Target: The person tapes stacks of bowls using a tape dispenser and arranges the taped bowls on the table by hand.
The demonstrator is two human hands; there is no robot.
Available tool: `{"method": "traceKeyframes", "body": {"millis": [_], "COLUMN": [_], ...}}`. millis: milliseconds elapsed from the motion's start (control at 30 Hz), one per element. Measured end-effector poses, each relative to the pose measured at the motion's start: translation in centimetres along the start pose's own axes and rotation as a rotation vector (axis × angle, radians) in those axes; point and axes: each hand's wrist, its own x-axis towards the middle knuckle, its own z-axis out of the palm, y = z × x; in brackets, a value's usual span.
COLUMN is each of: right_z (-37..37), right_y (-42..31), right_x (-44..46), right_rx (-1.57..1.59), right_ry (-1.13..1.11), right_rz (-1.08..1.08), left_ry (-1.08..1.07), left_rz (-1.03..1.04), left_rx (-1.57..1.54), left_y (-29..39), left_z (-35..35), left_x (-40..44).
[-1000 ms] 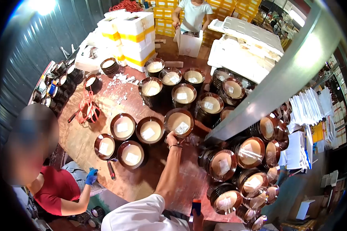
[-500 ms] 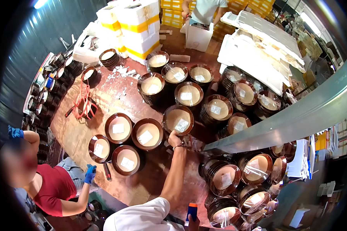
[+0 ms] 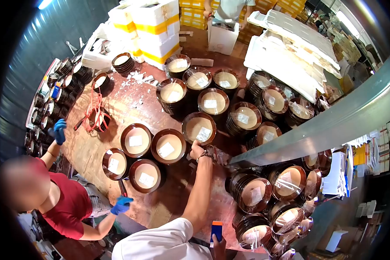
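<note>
My left hand [image 3: 197,151], with a bracelet at the wrist, reaches forward with its fingers closed at the near rim of a brown bowl [image 3: 196,124]. The bowl is beige inside and has a white label. My right hand [image 3: 219,245] is at the bottom edge, partly cut off, and grips a blue-and-orange box [image 3: 216,231]. Left of my reaching arm are several similar labelled bowls, among them one bowl [image 3: 173,141] close beside my left hand. Beyond it rise stacks of bowls [image 3: 213,106], some wrapped in clear plastic.
A metal post [image 3: 316,130] slants across the right side. Plastic-wrapped bowl stacks [image 3: 253,195] stand at the near right. White foam boxes [image 3: 158,32] and foam sheets [image 3: 294,43] lie at the back. A person in red [image 3: 69,199] with blue gloves is at left; another person [image 3: 227,13] stands behind.
The view has shifted slightly. My left hand stays at the bowl's rim, and my right hand still has the box. The person in red has leaned nearer the table, with both gloved hands moved.
</note>
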Motion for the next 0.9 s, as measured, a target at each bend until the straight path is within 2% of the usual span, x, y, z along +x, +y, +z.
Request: {"method": "traceKeyframes", "body": {"millis": [67, 133, 200, 267, 333, 367, 400, 433, 467, 533, 567, 600, 667, 733, 767, 800, 833, 900], "right_z": [0.1, 1.0, 0.6, 0.7, 1.5, 1.8, 2.1, 2.9, 3.3, 5.1, 5.9, 7.1, 10.2, 14.0, 15.7, 17.6, 19.9, 23.0], "right_y": [1.7, -2.4, -3.0, -4.7, -5.8, -6.5, -5.9, -5.0, -3.9, -6.6, -7.1, -7.3, -9.4, -12.4, -15.8, -15.6, -16.1, -20.0], "right_x": [0.8, -0.6, -0.8, -1.3, -1.3, -1.3, -0.6, 1.1, 1.9, 1.7, 2.4, 3.4, 5.2, 6.4, 5.5, 7.7, 9.1, 9.2], "right_rx": [0.034, 0.127, 0.14, 0.05, 0.208, 0.165, 0.419, 0.497, 0.574, 0.884, 0.913, 0.882, 0.851, 0.792, 0.761, 0.682, 0.658, 0.685], "right_ry": [-0.009, 0.003, -0.064, -0.083, -0.108, -0.076, -0.207, -0.207, -0.205, -0.293, -0.399, -0.37, -0.502, -0.472, -0.428, -0.359, -0.25, -0.175], "right_rz": [-0.118, -0.161, -0.011, 0.014, -0.048, 0.041, 0.032, 0.085, 0.145, 0.309, 0.321, 0.376, 0.306, 0.088, 0.04, 0.075, 0.006, -0.064], "left_ry": [0.078, 0.103, 0.07, -0.217, -0.494, -0.563, -0.634, -0.707, -0.809, -1.131, -1.248, -1.358, -1.352, -1.145, -1.068, -1.038, -1.013, -1.032], "left_rz": [0.052, 0.085, 0.112, -0.112, -0.314, -0.374, -0.433, -0.469, -0.367, -0.157, 0.053, 0.265, 0.627, 0.974, 1.07, 1.097, 1.113, 1.095], "left_rx": [0.113, 0.189, 0.236, 0.159, 0.0, 0.073, 0.152, 0.174, 0.215, 0.349, 0.418, 0.483, 0.617, 1.07, 1.307, 1.534, 1.744, 1.989], "left_y": [0.3, 0.6, 0.6, 2.3, 3.4, 3.3, 4.1, 6.8, 10.3, 15.6, 17.7, 19.7, 22.2, 24.9, 25.4, 25.7, 25.8, 24.7], "left_z": [-0.1, -0.3, -1.0, -2.0, -3.8, -4.9, -6.1, -7.8, -9.4, -10.4, -9.3, -7.5, -2.1, 2.4, 3.9, 4.8, 5.5, 6.4], "left_x": [-0.8, -1.1, -0.6, -0.1, 1.0, 1.9, 1.9, -0.1, -3.4, -4.7, -3.2, -1.3, 4.4, 8.0, 9.7, 11.4, 13.3, 16.3]}}
